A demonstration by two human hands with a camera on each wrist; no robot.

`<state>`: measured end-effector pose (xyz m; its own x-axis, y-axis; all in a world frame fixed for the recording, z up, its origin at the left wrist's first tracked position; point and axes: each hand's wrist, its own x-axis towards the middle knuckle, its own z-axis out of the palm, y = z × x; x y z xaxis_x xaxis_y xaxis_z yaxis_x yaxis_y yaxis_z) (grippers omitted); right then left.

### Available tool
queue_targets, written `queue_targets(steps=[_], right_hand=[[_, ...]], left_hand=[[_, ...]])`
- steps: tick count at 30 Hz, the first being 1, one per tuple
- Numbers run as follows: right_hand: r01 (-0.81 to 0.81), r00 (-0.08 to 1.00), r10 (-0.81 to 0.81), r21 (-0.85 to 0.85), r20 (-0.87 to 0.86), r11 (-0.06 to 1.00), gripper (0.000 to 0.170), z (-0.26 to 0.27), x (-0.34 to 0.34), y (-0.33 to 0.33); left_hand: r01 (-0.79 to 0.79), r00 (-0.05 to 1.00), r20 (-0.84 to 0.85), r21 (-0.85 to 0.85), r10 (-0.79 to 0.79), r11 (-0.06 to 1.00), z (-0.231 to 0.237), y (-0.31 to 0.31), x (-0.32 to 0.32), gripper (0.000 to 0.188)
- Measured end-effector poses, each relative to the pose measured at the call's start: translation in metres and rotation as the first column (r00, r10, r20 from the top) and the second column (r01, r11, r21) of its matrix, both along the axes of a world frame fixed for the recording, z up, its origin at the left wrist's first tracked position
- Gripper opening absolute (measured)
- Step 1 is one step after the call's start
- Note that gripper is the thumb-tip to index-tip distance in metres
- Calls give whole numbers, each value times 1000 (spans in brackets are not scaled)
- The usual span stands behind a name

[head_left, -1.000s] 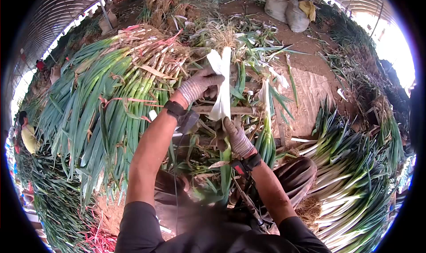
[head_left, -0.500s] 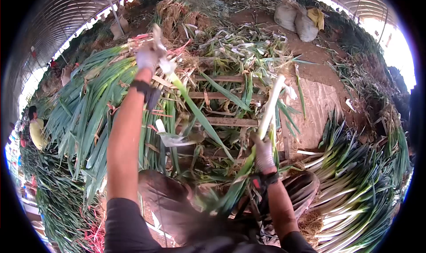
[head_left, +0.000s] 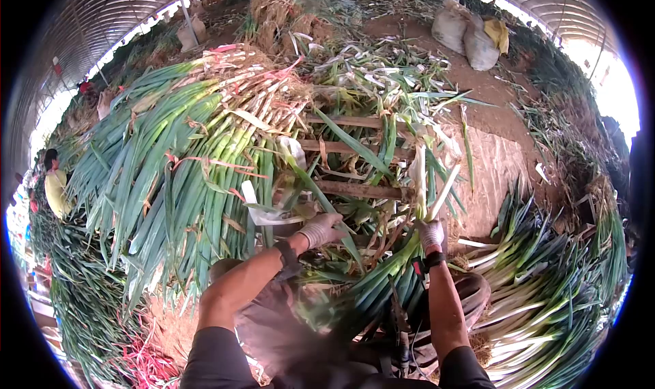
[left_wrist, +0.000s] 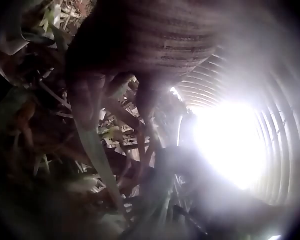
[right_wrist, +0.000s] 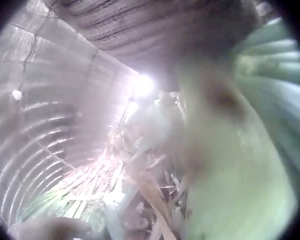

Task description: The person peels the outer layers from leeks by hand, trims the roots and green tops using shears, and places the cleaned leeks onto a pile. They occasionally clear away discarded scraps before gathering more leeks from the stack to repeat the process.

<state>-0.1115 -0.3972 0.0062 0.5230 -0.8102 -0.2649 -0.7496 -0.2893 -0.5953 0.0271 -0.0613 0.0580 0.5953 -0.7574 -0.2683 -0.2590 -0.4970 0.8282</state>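
Note:
My right hand (head_left: 430, 232), in a striped glove, grips leeks whose white stalks (head_left: 443, 192) point away from me; their green leaves (head_left: 389, 270) trail back toward my lap. Large and close in the right wrist view is a pale green leek leaf (right_wrist: 235, 165). Over the litter to the left, my gloved left hand (head_left: 324, 230) is beside a long loose leek leaf (head_left: 319, 192). Its finger and thumb point down with a gap between them in the left wrist view, where a narrow leaf (left_wrist: 97, 155) hangs just below the finger.
Bundled leeks (head_left: 184, 143) with red ties are heaped on the left. Wooden slats (head_left: 361, 188) lie ahead under stripped leaves. A flat brown sheet (head_left: 501, 164) and a pile of trimmed leeks (head_left: 539, 280) lie to the right. Sacks (head_left: 467, 34) stand farther back.
My left hand has let go of stripped leek skin after swinging far left, then come back down near my knees. My right hand has moved right with the leek, beside another stalk.

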Motion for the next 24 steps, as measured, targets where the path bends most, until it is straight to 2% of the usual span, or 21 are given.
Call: queue_targets(steps=[1, 2, 3, 5, 6, 7, 9, 10, 12, 13, 15, 17, 18, 19, 20, 23, 24], right_hand=[[-2, 1000, 1, -9, -29, 1000, 58, 2, 7, 4], [34, 997, -33, -7, 63, 999, 48, 1, 8, 11], [-2, 975, -25, 124, 219, 992, 44, -1, 9, 17], [-128, 859, -75, 353, 507, 927, 35, -10, 8, 24], [-112, 847, -104, 367, 521, 924, 25, 25, 7, 50], [-289, 786, -42, 427, 617, 857, 30, 15, 11, 53], [-412, 725, -29, 466, 689, 783, 28, 53, 19, 88], [-471, 695, 5, 449, 719, 759, 26, 69, 23, 105], [-582, 641, 75, 420, 764, 697, 20, 91, 33, 135], [-598, 615, 140, 344, 776, 724, 18, 101, 37, 149], [-597, 643, 205, 315, 738, 738, 19, 95, 44, 161], [-578, 654, 233, 276, 720, 768, 20, 99, 46, 170], [-576, 649, 200, 303, 734, 759, 20, 102, 45, 173], [-577, 630, 162, 319, 759, 752, 22, 98, 46, 176], [-566, 639, 154, 326, 753, 757, 24, 100, 44, 176], [-554, 628, 94, 359, 772, 751, 26, 99, 44, 179], [-555, 617, 68, 372, 784, 744, 27, 96, 46, 179]], left_hand=[[-29, 999, -39, -59, 27, 998, 7, -7, -4, 45], [-127, 941, -327, -106, 86, 986, 8, -14, -7, 33], [-132, 945, -315, -108, 92, 985, 13, -18, -10, 32], [-137, 952, -288, -113, 99, 984, 36, -28, -11, 29], [-183, 946, -296, -154, 131, 971, 41, -33, -11, 28], [-246, 915, -379, -249, 139, 937, 42, -37, -10, 28], [-381, 839, -530, -410, 123, 829, 44, -43, -2, 30], [-254, 946, -299, -446, 125, 858, 78, -41, -1, 35], [-231, 973, -155, -574, 173, 785, 71, -43, 18, 47], [-354, 935, -193, -488, 296, 798, 78, -40, 22, 46], [-305, 952, -165, -529, 256, 792, 80, -33, 35, 44], [-302, 946, -66, -534, 317, 790, 76, -33, 40, 45], [-302, 937, -16, -535, 348, 789, 74, -33, 42, 48], [-303, 936, 17, -467, 351, 831, 73, -32, 44, 49], [-301, 931, 33, -495, 363, 815, 72, -33, 43, 48], [-330, 873, 210, -411, 441, 850, 108, -26, 15, 45], [-292, 860, 268, -437, 433, 850, 104, -26, 13, 45]])
